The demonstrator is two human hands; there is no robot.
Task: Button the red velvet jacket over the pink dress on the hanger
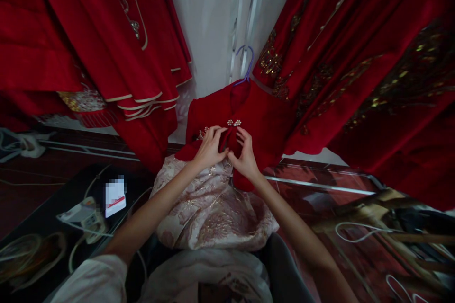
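Note:
A red jacket [263, 118] on a purple hanger [246, 64] lies in front of me, over a pale pink brocade skirt [213, 208]. My left hand [210, 147] and my right hand [245, 154] meet at the jacket's front opening. Both pinch the red cloth just below a pearl clasp [234, 123]. A second clasp [203, 133] shows by my left fingers.
Red embroidered robes hang at the left [106, 33] and right [373, 66], with a white wall [209, 19] between them. A power strip [85, 215] with cables and a white card [115, 196] lie at the lower left. A glossy reddish surface [320, 194] with cords spreads to the right.

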